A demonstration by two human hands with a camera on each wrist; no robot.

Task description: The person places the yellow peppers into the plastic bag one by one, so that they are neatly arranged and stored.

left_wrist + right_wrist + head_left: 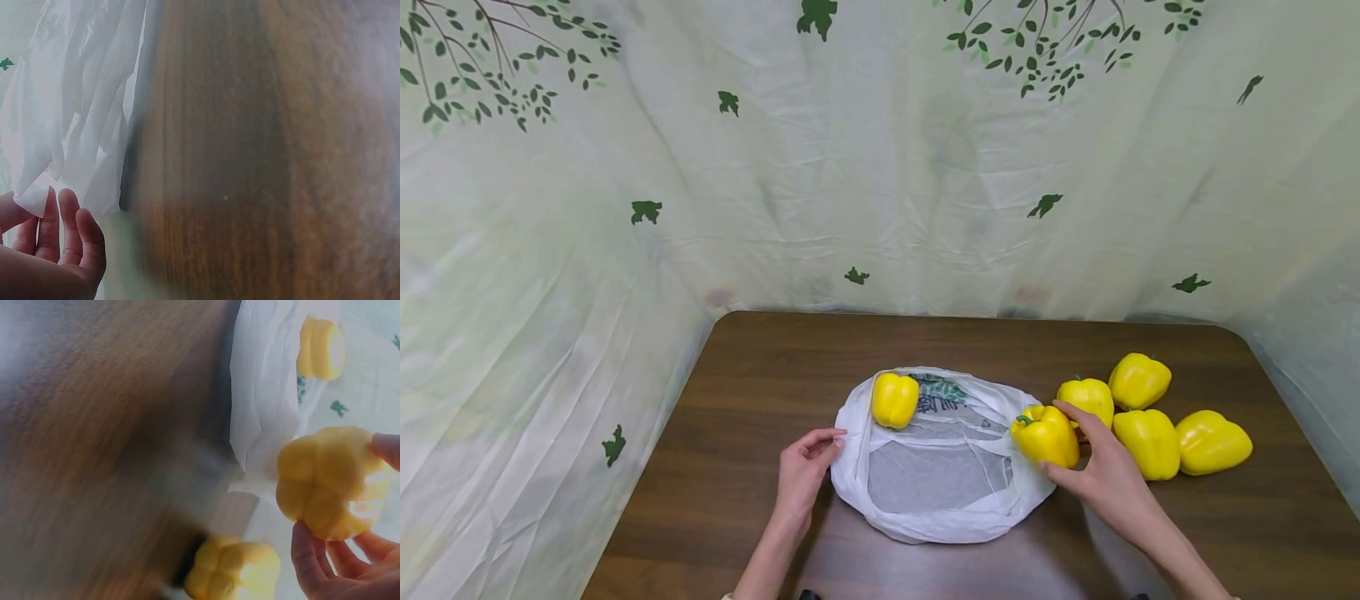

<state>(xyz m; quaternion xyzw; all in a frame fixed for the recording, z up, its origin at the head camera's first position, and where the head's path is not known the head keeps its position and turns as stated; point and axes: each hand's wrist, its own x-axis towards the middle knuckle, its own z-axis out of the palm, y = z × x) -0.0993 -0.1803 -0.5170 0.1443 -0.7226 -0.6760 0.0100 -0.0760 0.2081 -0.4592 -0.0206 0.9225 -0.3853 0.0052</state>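
A white plastic bag (925, 529) with its mouth spread wide sits on the brown table. My left hand (808, 471) pinches the bag's left rim between thumb and fingers; the left wrist view shows the thin plastic (69, 125) at the fingertips. In my right hand (1108, 475) is a yellow bell pepper (1047, 437), gripped between thumb and fingers over the bag's right rim. The right wrist view shows this pepper (331, 481) beside the bag's side. Another yellow bell pepper (895, 400) lies inside the bag at its back left.
Several more yellow bell peppers (1146, 444) lie grouped on the table (760, 358) right of the bag, close to my right hand. A pale curtain (880, 167) with a leaf print hangs behind the table and along its sides.
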